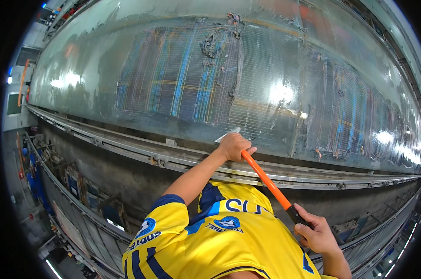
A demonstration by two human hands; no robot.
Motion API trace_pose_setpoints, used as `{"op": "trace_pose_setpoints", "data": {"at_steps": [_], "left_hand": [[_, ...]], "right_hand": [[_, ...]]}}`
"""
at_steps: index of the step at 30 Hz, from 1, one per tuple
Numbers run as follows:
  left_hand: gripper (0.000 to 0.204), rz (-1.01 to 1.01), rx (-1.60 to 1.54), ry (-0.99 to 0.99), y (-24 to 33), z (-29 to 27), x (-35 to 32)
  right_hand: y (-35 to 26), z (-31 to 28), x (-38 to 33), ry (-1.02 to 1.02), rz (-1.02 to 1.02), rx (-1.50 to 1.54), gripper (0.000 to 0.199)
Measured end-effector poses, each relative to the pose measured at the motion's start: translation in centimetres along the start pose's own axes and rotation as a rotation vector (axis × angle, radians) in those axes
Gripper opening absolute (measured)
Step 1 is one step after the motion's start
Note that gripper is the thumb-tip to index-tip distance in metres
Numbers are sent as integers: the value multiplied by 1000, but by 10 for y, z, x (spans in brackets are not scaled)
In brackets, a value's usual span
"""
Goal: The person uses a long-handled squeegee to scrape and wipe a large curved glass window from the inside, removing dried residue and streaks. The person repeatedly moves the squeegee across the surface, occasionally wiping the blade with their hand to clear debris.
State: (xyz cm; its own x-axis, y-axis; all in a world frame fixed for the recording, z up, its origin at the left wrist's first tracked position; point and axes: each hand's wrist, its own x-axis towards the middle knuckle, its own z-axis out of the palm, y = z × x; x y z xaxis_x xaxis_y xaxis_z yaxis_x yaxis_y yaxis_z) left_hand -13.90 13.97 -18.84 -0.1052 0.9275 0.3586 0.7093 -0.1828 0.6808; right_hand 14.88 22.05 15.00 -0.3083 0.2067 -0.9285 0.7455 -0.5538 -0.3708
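While hands point(236, 147) point(316, 232) hold scraper point(267, 180), grey debris point(212, 44) clutters surface point(92, 63).

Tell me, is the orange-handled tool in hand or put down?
In hand: the left hand grips the tool near its pale blade; the right hand grips its black end.
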Motion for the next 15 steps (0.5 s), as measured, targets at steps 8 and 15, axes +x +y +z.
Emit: {"op": "trace_pose_setpoints", "data": {"at_steps": [8, 15], "left_hand": [[46, -27, -82, 141, -39, -7, 54], [47, 0, -115, 251, -93, -5, 143]], "right_hand": [[-129, -15, 17, 31, 79, -236, 60], [-254, -34, 50, 263, 122, -261, 63]]}}
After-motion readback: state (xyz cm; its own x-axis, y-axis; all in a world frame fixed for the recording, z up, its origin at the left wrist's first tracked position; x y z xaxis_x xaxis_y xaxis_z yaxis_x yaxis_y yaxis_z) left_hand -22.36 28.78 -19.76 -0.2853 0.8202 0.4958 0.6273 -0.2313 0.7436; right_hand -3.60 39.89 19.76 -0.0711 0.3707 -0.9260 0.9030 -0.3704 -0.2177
